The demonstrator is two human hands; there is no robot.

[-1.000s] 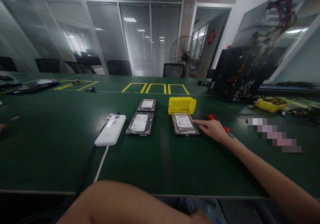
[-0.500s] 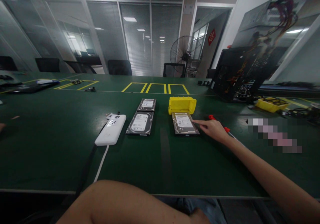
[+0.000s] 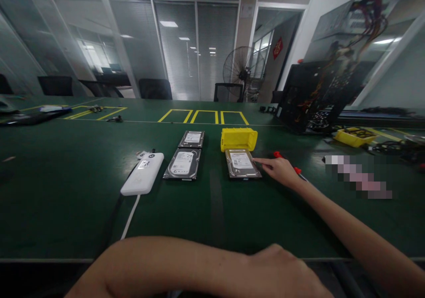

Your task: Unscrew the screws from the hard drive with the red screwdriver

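- Left hand (image 3: 285, 269): one, back uppermost, at the near edge of the bench (image 3: 186, 218); fingers out of sight, so how far open, and whether anything was held, could not be told.
- White device (image 3: 143, 174): one, slab-shaped, rounded corners, flat on the left part of the bench; white cable (image 3: 131, 216) running from its near end.
- Right hand (image 3: 280, 170): one, index finger extended to the right edge of the single hard drive, other fingers loosely curled; nothing grasped.
- Single hard drive (image 3: 241, 164): one, flat, label up, on the bench right of centre.
- Red-and-metal tool (image 3: 298, 170): one, beside and partly behind the right hand; type not certain.
- Nearer hard drive (image 3: 182, 164): one, flat, label up, between the white device and the single hard drive.
- Farther hard drive (image 3: 191, 139): one, label up, end to end with the nearer hard drive.
- Yellow bin (image 3: 239, 139): one, on its side, immediately behind the single hard drive.
- Yellow tray (image 3: 353, 138): one, far right, holding dark items.
- Computer case (image 3: 315, 94): one, black, upright at the far right, bundled wires above.
- Yellow tape outlines (image 3: 205, 111): three in a row, far part of the bench.
- Fan (image 3: 244, 70): one, wire-caged, beyond the bench.
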